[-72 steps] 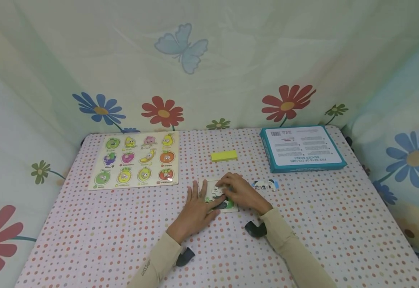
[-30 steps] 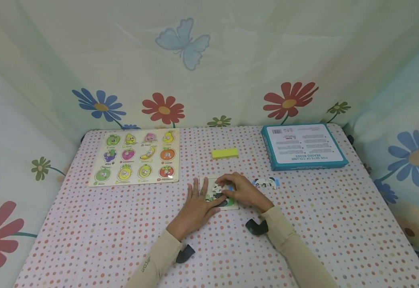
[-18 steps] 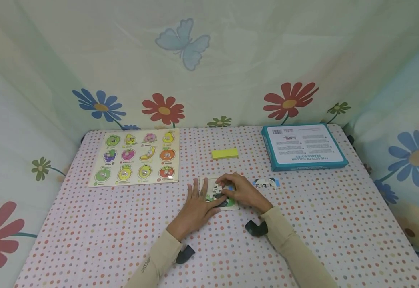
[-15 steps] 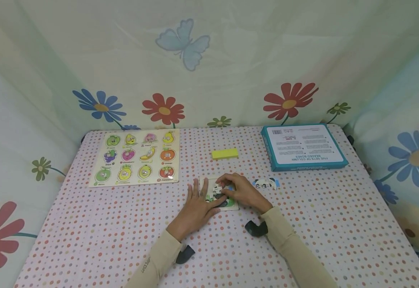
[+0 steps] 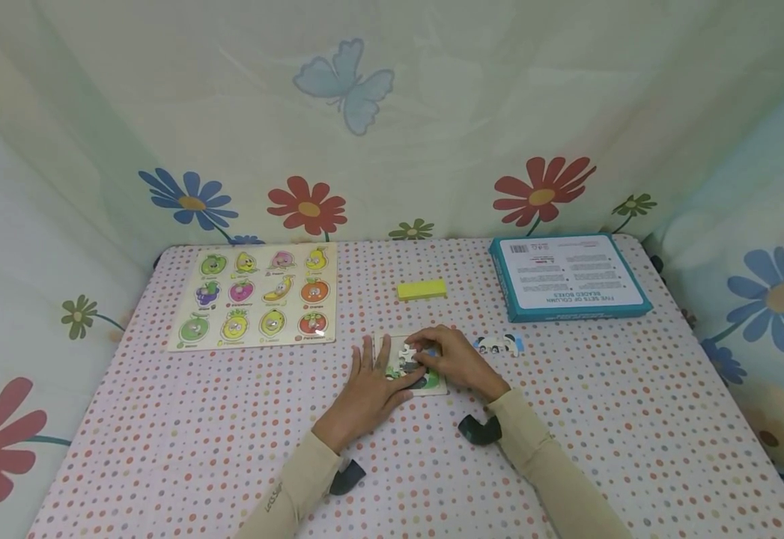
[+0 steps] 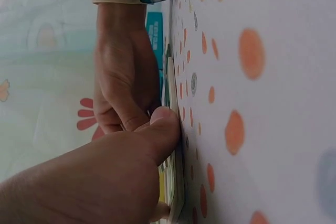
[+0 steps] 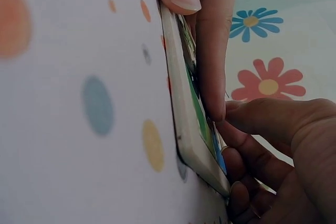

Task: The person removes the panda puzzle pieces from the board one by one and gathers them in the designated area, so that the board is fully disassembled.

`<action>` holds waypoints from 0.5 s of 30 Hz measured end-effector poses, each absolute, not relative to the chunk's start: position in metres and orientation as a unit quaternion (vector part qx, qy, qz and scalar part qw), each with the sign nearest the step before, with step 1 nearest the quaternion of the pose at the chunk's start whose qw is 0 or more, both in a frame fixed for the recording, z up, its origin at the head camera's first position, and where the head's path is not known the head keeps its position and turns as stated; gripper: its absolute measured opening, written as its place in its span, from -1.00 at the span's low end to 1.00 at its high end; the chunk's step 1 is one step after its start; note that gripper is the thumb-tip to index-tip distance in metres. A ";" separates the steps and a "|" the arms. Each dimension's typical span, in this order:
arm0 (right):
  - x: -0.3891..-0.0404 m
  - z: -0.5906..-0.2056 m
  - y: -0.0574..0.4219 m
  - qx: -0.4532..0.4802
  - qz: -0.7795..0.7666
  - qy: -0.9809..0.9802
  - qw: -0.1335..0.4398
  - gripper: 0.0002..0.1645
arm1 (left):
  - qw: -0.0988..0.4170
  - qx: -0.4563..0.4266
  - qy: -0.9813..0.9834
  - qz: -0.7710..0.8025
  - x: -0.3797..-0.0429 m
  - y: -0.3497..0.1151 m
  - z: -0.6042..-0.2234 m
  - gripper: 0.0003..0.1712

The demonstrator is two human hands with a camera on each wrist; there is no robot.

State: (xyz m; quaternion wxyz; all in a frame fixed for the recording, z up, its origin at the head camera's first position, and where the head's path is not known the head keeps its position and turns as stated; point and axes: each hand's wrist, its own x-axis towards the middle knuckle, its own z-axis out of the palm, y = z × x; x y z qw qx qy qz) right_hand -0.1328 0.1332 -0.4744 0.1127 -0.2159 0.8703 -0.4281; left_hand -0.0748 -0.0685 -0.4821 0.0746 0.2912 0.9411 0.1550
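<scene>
A small panda jigsaw puzzle board [image 5: 437,389] lies on the dotted tablecloth between both hands. My left hand [image 5: 367,391] rests on its left side, fingers spread and straight, with one finger reaching across the green lower part. Over the upper right, my right hand [image 5: 457,363] has curled fingers, and its thumb and index finger pinch a white-and-black puzzle piece [image 5: 408,352]. From the right wrist view, the board's pale edge [image 7: 181,93] shows, but the piece is mostly hidden by fingers. Just right of the right hand lies another panda-face section [image 5: 498,344], blue at its ends.
A fruit puzzle board [image 5: 251,296] lies at the back left. A yellow block [image 5: 421,289] sits behind the panda board. The teal box [image 5: 570,277] with a white label is at the back right. Floral curtains [image 5: 425,97] enclose the table's back and sides.
Both hands stay almost in place on the panda board. The right fingers shift slightly around the white-and-black puzzle piece, which shows a little more now. The view tilts slightly.
</scene>
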 end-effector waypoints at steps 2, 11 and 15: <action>-0.133 -0.475 0.133 -0.208 -0.432 0.870 0.113 -0.69 | 0.075 0.291 0.941 0.155 -0.075 -0.069 -0.483 -0.50; -0.135 -0.478 0.135 -0.190 -0.450 0.864 0.122 -0.69 | 0.083 0.286 0.943 0.150 -0.076 -0.069 -0.484 -0.49; -0.135 -0.479 0.137 -0.200 -0.459 0.858 0.115 -0.70 | 0.089 0.285 0.942 0.153 -0.075 -0.069 -0.483 -0.49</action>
